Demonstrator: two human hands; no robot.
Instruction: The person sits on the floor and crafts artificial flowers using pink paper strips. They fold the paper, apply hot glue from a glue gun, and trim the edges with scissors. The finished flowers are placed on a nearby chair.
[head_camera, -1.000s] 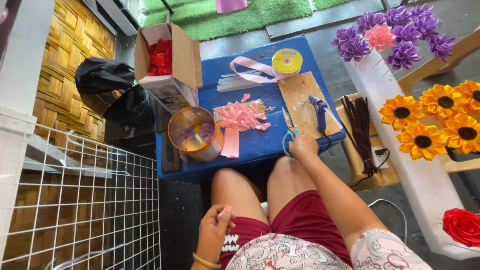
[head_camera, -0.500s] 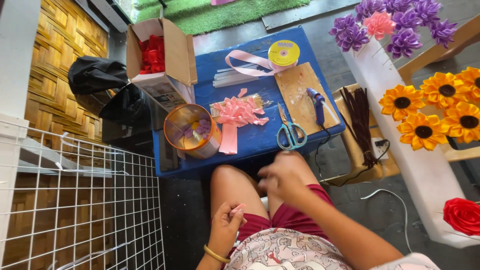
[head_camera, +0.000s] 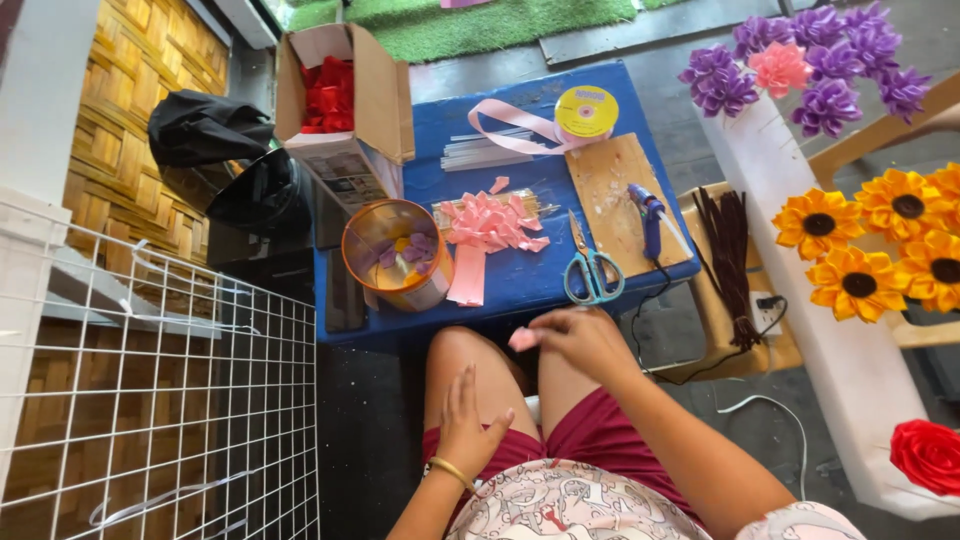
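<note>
While I sit with my knees against the near edge of the blue table (head_camera: 500, 160), my right hand (head_camera: 580, 338) hovers above my right knee, fingers curled in, pinching a small pink ribbon piece (head_camera: 522, 339) between thumb and fingertips. That piece is pale pink, glossy and short, poking out at the left of my fingers; it looks folded, though it is too small to tell how. My left hand (head_camera: 470, 420) lies flat on my left thigh, fingers straight and spread a little, holding nothing; a gold bangle sits on its wrist.

On the table, near the middle of the near edge, lies a heap of pink ribbon loops (head_camera: 490, 225) of the same colour, with one flat strip hanging toward me. Just left of it stands an orange-rimmed clear tub (head_camera: 395, 255) with purple and yellow bits inside. The teal-handled scissors (head_camera: 590, 268) lie closed at the near right, close to my right hand. Beside them a blue glue gun (head_camera: 648, 215) rests on a wooden board (head_camera: 610, 185) toward the right edge. At the far edge sits a yellow spool (head_camera: 585, 110) with pink ribbon trailing off it. A cardboard box (head_camera: 345, 105) of red pieces stands at the far left corner.
</note>
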